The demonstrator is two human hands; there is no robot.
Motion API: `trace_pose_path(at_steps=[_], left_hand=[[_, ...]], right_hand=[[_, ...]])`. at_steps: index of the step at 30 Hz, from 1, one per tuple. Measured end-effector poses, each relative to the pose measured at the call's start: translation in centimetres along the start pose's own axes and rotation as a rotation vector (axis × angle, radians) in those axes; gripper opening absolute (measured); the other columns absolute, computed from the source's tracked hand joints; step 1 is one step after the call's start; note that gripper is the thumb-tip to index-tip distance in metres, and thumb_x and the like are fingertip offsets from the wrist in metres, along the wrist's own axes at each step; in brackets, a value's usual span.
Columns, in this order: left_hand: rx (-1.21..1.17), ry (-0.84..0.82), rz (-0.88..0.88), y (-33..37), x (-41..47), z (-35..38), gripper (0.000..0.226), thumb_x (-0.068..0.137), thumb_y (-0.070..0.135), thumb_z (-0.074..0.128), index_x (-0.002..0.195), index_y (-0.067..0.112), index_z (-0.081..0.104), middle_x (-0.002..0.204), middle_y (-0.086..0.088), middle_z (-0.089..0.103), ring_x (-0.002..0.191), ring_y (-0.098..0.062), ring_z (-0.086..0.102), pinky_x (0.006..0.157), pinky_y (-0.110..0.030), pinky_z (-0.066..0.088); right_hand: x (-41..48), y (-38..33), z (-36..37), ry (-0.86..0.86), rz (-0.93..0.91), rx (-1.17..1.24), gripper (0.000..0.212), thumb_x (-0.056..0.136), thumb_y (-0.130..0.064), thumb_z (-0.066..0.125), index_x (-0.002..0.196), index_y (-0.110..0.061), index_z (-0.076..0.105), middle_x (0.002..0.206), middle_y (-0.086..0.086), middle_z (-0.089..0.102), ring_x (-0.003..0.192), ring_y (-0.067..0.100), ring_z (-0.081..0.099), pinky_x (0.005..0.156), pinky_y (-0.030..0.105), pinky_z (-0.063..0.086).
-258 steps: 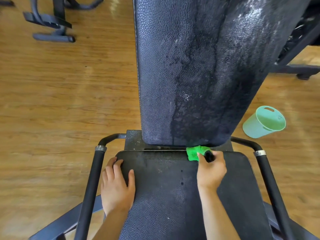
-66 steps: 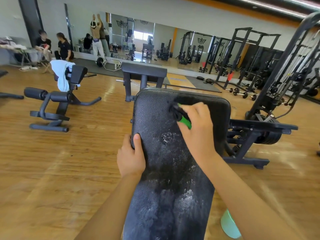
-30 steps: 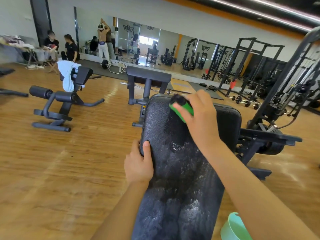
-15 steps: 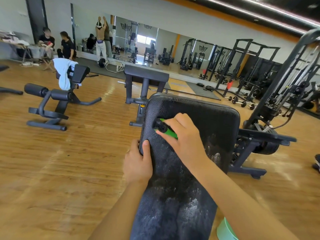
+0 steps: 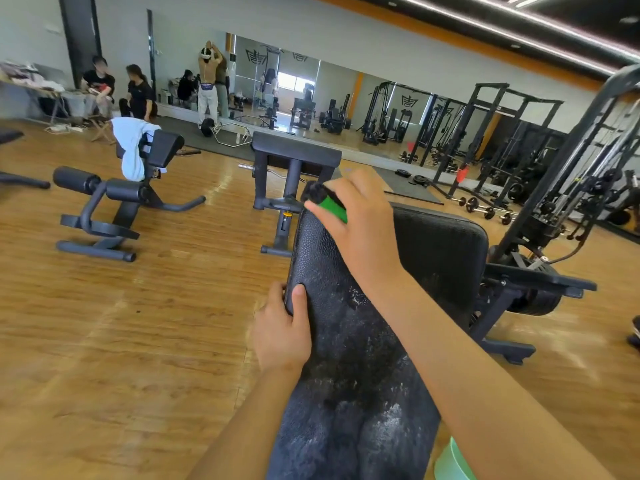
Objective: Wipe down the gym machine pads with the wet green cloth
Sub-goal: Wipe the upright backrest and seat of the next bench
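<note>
The sloped black back pad (image 5: pixel 363 341) filled the middle of the view. Its middle and lower face was blotched with pale flecks and damp-looking patches, while its upper right part looked plainer.

The right hand (image 5: pixel 360 220) was over the pad's upper left corner, fingers curled round the wet green cloth (image 5: pixel 332 210). Only a strip of green showed beneath the fingers at the pad's top edge. Held there, the cloth was probably working the corner and rim, which a flat pass down the face would miss.

The left hand (image 5: pixel 282 336) clasped the pad's left edge lower down, thumb on the face and fingers wrapped behind. That grip probably steadied the pad against the push of wiping and braced the person leaning in.

Below the pad's lower right side, at the bottom edge of the view, stood a pale green bucket (image 5: pixel 450 462), close enough for rinsing the cloth. Only part of its wall showed, cut by the right forearm, so what it held could not be told.
</note>
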State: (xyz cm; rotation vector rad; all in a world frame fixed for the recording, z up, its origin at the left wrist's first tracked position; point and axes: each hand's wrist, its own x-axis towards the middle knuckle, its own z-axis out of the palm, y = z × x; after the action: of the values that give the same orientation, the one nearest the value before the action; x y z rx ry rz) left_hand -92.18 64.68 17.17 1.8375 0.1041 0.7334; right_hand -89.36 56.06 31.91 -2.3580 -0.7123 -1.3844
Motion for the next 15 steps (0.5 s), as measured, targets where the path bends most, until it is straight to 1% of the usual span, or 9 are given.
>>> trace_pose_path(at_steps=[2, 3, 5, 6, 8, 9, 11, 13, 15], left_hand=[[-0.064, -0.028, 0.009, 0.0, -0.1, -0.1, 0.054, 0.086, 0.060, 0.022, 0.087, 0.012, 0.046, 0.059, 0.006, 0.040, 0.058, -0.022, 0.038, 0.052, -0.036, 0.020], [-0.119, -0.046, 0.010, -0.4, -0.4, -0.1, 0.051, 0.088, 0.058, 0.025, 0.087, 0.012, 0.046, 0.061, 0.008, 0.042, 0.059, -0.019, 0.039, 0.052, -0.033, 0.023], [-0.213, -0.085, -0.034, -1.4, -1.7, -0.4, 0.058, 0.088, 0.062, 0.026, 0.086, 0.010, 0.050, 0.066, 0.006, 0.048, 0.062, -0.014, 0.043, 0.055, -0.031, 0.028], [-0.224, -0.102, -0.075, -1.9, -2.5, -0.6, 0.061, 0.085, 0.066, 0.024, 0.081, 0.012, 0.051, 0.066, 0.004, 0.050, 0.061, -0.011, 0.045, 0.055, -0.030, 0.030], [-0.200, -0.114, -0.134, -2.7, -4.0, -0.8, 0.059, 0.083, 0.069, 0.021, 0.074, 0.016, 0.047, 0.062, 0.004, 0.047, 0.057, -0.007, 0.044, 0.053, -0.031, 0.030], [-0.171, -0.113, -0.138, -2.9, -4.5, -0.8, 0.056, 0.083, 0.068, 0.021, 0.072, 0.018, 0.044, 0.060, 0.004, 0.044, 0.055, -0.006, 0.043, 0.052, -0.031, 0.028], [-0.104, -0.111, -0.128, -3.3, -4.8, -0.9, 0.051, 0.084, 0.066, 0.020, 0.072, 0.020, 0.041, 0.057, 0.005, 0.042, 0.053, -0.008, 0.043, 0.050, -0.031, 0.024], [-0.051, -0.094, -0.108, -3.5, -4.6, -0.8, 0.051, 0.084, 0.066, 0.019, 0.076, 0.020, 0.040, 0.057, 0.006, 0.042, 0.054, -0.013, 0.041, 0.051, -0.034, 0.021], [-0.037, -0.070, -0.095, -3.7, -4.5, -0.9, 0.052, 0.083, 0.065, 0.019, 0.081, 0.019, 0.042, 0.060, 0.007, 0.042, 0.056, -0.018, 0.038, 0.055, -0.035, 0.018]], right_hand=[[-1.5, -0.5, 0.0, -0.042, -0.047, 0.021, 0.028, 0.083, -0.029, 0.068, 0.092, -0.002, 0.066, 0.085, 0.010, 0.055, 0.083, 0.023, 0.051, 0.075, 0.021, 0.035], [-2.6, -0.8, 0.1, -0.078, -0.075, 0.022, 0.028, 0.082, -0.029, 0.068, 0.093, -0.002, 0.067, 0.085, 0.010, 0.055, 0.083, 0.022, 0.050, 0.075, 0.022, 0.036], [-5.2, -1.2, 0.4, -0.158, -0.134, 0.013, 0.027, 0.082, -0.027, 0.070, 0.093, -0.002, 0.067, 0.084, 0.009, 0.055, 0.080, 0.022, 0.048, 0.072, 0.025, 0.038], [-6.2, -1.4, 0.5, -0.184, -0.156, 0.009, 0.027, 0.084, -0.027, 0.068, 0.093, -0.002, 0.067, 0.084, 0.009, 0.055, 0.079, 0.022, 0.048, 0.071, 0.027, 0.039], [-6.8, -1.4, 0.5, -0.208, -0.166, 0.008, 0.030, 0.087, -0.032, 0.061, 0.093, -0.003, 0.067, 0.084, 0.009, 0.055, 0.078, 0.023, 0.049, 0.069, 0.028, 0.040], [-6.3, -1.3, 0.4, -0.201, -0.159, -0.004, 0.033, 0.087, -0.034, 0.059, 0.092, -0.002, 0.067, 0.084, 0.009, 0.055, 0.078, 0.024, 0.050, 0.069, 0.028, 0.041], [-4.3, -1.2, -0.2, -0.168, -0.126, -0.036, 0.035, 0.085, -0.034, 0.062, 0.092, 0.000, 0.067, 0.084, 0.011, 0.056, 0.079, 0.027, 0.053, 0.072, 0.026, 0.039], [-1.5, -1.0, -0.8, -0.123, -0.059, -0.055, 0.032, 0.083, -0.030, 0.070, 0.092, 0.001, 0.067, 0.084, 0.013, 0.056, 0.081, 0.029, 0.053, 0.072, 0.020, 0.030], [1.1, -0.5, -1.1, -0.082, 0.024, -0.063, 0.029, 0.082, -0.026, 0.073, 0.095, 0.000, 0.067, 0.087, 0.012, 0.056, 0.085, 0.029, 0.053, 0.071, 0.020, 0.026]])
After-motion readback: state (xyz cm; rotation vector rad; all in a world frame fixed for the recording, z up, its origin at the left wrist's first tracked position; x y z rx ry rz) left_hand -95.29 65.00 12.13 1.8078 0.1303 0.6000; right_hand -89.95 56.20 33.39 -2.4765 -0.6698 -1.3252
